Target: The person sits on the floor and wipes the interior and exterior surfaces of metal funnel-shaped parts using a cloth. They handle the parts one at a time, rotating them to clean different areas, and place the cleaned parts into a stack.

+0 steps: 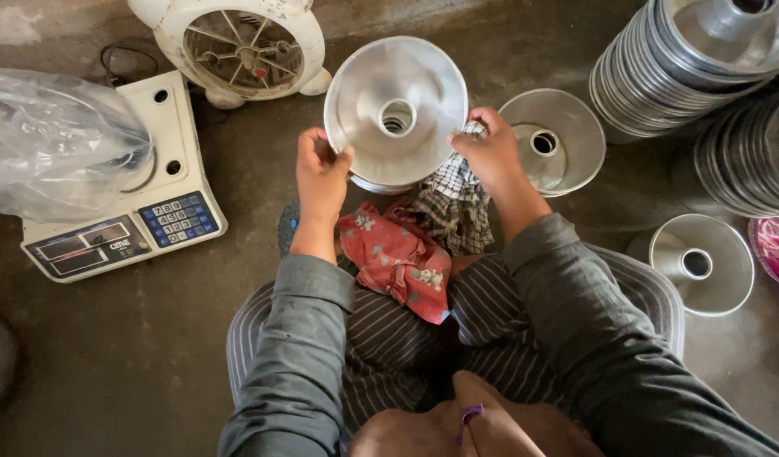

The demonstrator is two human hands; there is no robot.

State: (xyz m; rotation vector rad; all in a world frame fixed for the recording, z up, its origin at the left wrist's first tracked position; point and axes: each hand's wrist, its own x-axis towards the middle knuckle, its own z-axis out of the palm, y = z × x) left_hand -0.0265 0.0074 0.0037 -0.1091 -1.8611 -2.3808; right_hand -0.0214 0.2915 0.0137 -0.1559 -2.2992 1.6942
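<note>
I see both hands gripping a shiny round aluminium pan with a centre tube (396, 110) by its rim: left hand (320, 173) fingers curled over it, right hand (489, 152) pinching it along with a checked cloth (454, 203). Right of that pan, loose pans (552, 140) lie singly and tall stacks (685, 59) stand, so I judge much remains.

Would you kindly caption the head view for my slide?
Both hands, left and right, grip a round aluminium mould above cloths.

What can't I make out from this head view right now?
- Underside of the metal ring pan: faces away from the camera.
- Right hand fingertips: behind the pan rim and checked cloth.
- Left hand fingertips: behind the rim.
- Pan stack: cut off by the top edge.
- Scale platform: covered by the plastic bag.
</note>
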